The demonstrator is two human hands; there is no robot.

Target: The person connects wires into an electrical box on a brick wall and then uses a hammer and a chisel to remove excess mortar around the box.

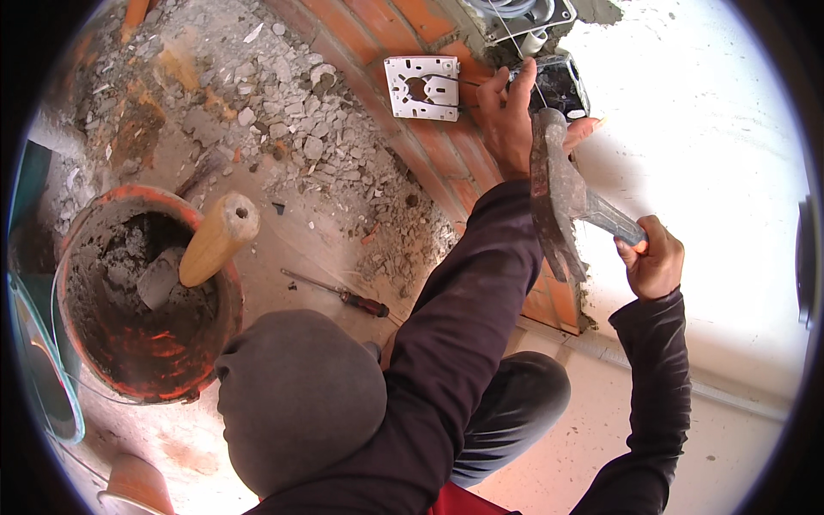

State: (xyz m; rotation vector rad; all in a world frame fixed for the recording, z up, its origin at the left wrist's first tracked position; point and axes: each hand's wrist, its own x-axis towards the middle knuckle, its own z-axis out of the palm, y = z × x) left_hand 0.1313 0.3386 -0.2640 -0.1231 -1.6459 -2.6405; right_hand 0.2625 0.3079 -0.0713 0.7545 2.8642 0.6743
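Observation:
My left hand (511,120) reaches up to a dark wall box (562,81), fingers spread and touching around its edge; the hammer partly hides it. My right hand (652,257) grips the handle of a worn hammer (554,197), whose long metal head lies across the view just below my left hand. A white perforated plate (402,75) sits on the red brickwork (360,34) left of the box, with dark wire running from it. A short white pipe (534,41) and a thin line are above the box.
Rubble (292,129) covers the floor at left. An orange bucket (84,326) holds grey mortar and a wooden-handled tool (219,236). A screwdriver (365,303) lies beside it. A white surface (704,129) fills the right. A grey cap-like shape (300,395) fills the lower middle.

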